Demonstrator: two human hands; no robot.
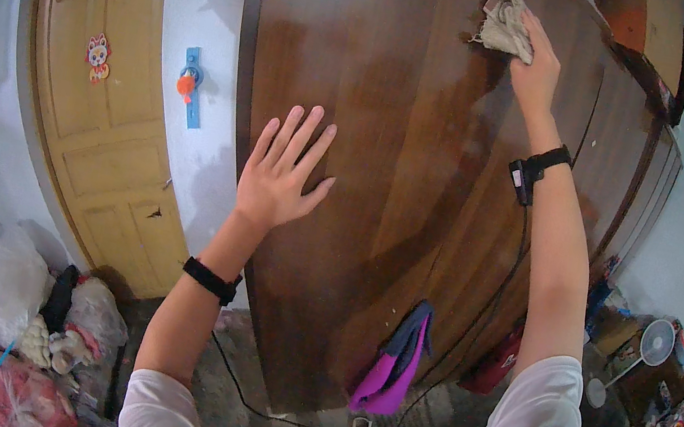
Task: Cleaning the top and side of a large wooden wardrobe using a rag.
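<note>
A tall brown wooden wardrobe (363,169) with a glossy surface stands before me. High on its upper right part, my right hand (537,62) presses a crumpled beige cloth (507,23) against the wood. The cloth has frayed edges, and part of it is hidden behind my fingers. Lower and to the left, my left hand (284,169) lies flat against the wardrobe near its left edge, fingers spread, holding nothing. Both wrists wear black straps; the right one (528,171) carries a small device with a cable.
A purple and dark blue cloth item (394,367) hangs low on the wardrobe, beside a red one (494,364). A yellow door (121,106) is at left, above bagged soft toys (35,358). A white fan (657,343) and clutter stand at right. Black cables (278,419) trail below.
</note>
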